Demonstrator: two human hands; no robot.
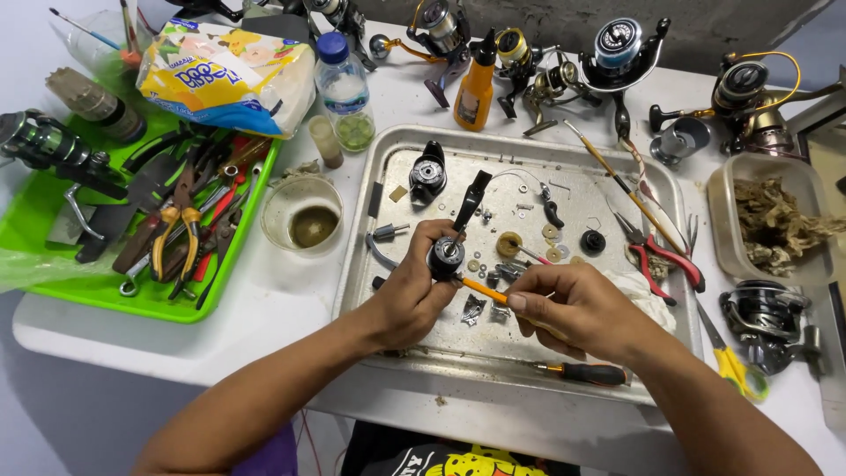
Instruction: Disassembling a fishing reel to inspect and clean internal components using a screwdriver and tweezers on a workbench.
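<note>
Metal tray (670, 291) cluttered with washers; left hand (412, 282) fingers clamped on reel body (446, 256), right hand (573, 308) on orange screwdriver (483, 290).

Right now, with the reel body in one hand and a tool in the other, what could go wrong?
The tool in the right hand could slip off the black reel body held by the left hand. Washers and screws lying loose on the metal tray might get knocked and scattered.

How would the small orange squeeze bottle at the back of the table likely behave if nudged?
The orange squeeze bottle stands upright, tall and narrow with a black pointed nozzle, so it would probably tip rather than slide. It looks like plastic, so likely light and not fragile. Lying down, its rounded body might roll.
</note>
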